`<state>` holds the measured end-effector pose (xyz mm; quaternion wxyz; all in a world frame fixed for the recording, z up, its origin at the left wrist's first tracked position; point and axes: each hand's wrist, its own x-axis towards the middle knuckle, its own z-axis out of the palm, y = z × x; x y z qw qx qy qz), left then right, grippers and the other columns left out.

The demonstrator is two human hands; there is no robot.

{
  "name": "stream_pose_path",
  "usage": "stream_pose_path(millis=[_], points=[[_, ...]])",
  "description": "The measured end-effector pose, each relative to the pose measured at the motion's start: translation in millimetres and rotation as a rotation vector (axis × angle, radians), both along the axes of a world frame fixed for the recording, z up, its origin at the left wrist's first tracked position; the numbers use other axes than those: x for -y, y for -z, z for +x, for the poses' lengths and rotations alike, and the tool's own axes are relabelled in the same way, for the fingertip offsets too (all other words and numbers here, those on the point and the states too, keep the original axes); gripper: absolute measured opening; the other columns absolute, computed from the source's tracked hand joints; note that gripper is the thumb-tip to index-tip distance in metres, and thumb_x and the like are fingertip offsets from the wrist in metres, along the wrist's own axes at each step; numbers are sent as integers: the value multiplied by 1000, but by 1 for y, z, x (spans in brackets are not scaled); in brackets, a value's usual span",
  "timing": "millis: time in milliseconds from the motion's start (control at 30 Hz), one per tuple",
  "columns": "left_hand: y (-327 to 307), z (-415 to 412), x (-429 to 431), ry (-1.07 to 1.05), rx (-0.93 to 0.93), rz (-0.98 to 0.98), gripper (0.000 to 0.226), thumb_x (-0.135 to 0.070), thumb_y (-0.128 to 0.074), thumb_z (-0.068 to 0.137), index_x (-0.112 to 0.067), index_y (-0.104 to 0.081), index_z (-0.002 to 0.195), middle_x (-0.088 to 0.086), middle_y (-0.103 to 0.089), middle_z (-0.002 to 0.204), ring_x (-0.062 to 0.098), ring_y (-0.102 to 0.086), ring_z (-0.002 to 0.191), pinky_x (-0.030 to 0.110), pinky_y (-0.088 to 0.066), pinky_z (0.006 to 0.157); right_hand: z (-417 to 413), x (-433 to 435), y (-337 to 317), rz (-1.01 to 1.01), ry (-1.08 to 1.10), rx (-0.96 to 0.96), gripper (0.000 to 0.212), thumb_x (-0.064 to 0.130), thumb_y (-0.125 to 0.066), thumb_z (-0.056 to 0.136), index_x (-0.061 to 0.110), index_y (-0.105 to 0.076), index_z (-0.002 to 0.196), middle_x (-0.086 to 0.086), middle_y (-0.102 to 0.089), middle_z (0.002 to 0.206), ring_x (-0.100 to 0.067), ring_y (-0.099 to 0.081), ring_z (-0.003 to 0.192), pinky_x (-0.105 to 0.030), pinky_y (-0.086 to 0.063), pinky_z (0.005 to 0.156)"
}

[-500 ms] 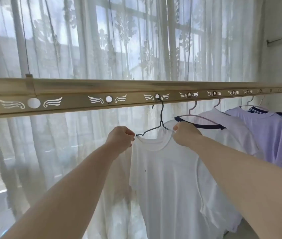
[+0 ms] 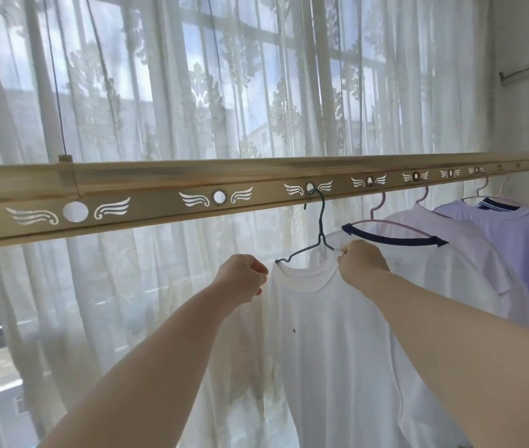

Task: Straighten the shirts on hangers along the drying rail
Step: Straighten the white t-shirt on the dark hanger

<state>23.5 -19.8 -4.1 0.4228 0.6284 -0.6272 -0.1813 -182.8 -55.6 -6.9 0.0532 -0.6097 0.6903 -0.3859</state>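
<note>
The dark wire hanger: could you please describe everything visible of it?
The dark wire hanger is thin, apparently metal, twisted at the neck, hooked through a winged hole of the rail. One arm shows bare, kinked at its end; the other hides under the collar of the white shirt, pinched there by the right hand. The left hand grips cloth beside it.

Rail (image 2: 256, 176): brushed, gold-toned metal, dull sheen. Near hanger (image 2: 316, 236): thin dark wire. White shirt (image 2: 331, 334): soft matt cloth. Curtain (image 2: 224, 92): sheer lace, patterned. Next hanger (image 2: 378, 205): pink, smooth.
</note>
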Motion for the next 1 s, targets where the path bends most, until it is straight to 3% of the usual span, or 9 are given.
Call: stream_pose_path(millis=[100, 267, 367, 433, 500, 600, 767, 900, 1000], points=[[-6, -5, 2, 15, 4, -11, 12, -12, -55, 90, -13, -66, 96, 5, -67, 95, 8, -64, 70, 23, -51, 60, -8, -3, -7, -37, -21, 9, 29, 15, -44, 97, 5, -64, 115, -15, -64, 114, -32, -61, 102, -31, -47, 72], [-11, -20, 6, 41, -9, -25, 12, -10, -55, 90, -13, -66, 95, 3, -65, 87, 9, -63, 69, 22, -51, 59, -21, -13, -12, -85, -37, 16, 28, 13, -43, 97, 4, -67, 110, -15, -67, 109, -32, -62, 102, -27, -43, 72], [-8, -31, 9, 55, -13, -15, 15, -9, -54, 89, -12, -65, 98, 6, -66, 90, 12, -62, 71, 23, -52, 60, -29, -21, -9, -112, -59, 17, 27, 16, -43, 98, 10, -66, 87, -14, -65, 97, -30, -59, 92, -27, -41, 70], [-6, -36, 13, 53, -15, -8, 17, -10, -53, 89, -13, -62, 103, 8, -67, 96, 17, -64, 77, 27, -54, 64, -37, -25, -6, -132, -78, 16, 34, 18, -43, 98, 16, -51, 64, -8, -58, 79, -27, -54, 80, -26, -38, 60], [-2, -40, 18, 33, -9, -4, 21, -10, -52, 87, -15, -59, 107, 8, -65, 101, 22, -67, 87, 31, -56, 71, -46, -30, -6, -141, -93, 22, 40, 19, -43, 97, 18, -42, 57, -3, -49, 65, -24, -49, 70, -26, -32, 49], [0, -39, 24, -23, 9, -3, 26, -8, -50, 84, -18, -54, 108, 4, -60, 105, 22, -65, 89, 33, -57, 76, -57, -36, -7, -149, -111, 40, 37, 23, -42, 96, 12, -44, 61, -3, -48, 63, -22, -47, 64, -28, -32, 53], [2, -38, 30, -103, -5, 0, 26, -4, -48, 81, -22, -37, 67, 10, -57, 90, 25, -54, 75, 34, -53, 70, -66, -39, -10, -174, -171, 81, 33, 24, -45, 96, -1, -64, 88, -11, -62, 81, -24, -53, 76, -30, -38, 65], [1, -40, 35, -126, -36, -2, 19, -13, -53, 83, -21, -41, 71, 7, -60, 90, 24, -57, 79, 40, -56, 82, -73, -41, -19, -199, -216, 136, 28, 25, -49, 95, 13, -59, 72, 2, -52, 65, -18, -48, 67, -26, -34, 56], [-2, -47, 37, -138, -47, -23, 13, -26, -49, 89, -15, -50, 82, 1, -54, 81, 24, -57, 76, 38, -55, 75, -82, -45, -24, -230, -238, 177, 22, 29, -52, 94, 18, -67, 81, 7, -55, 67, -15, -50, 71, -26, -39, 65]])
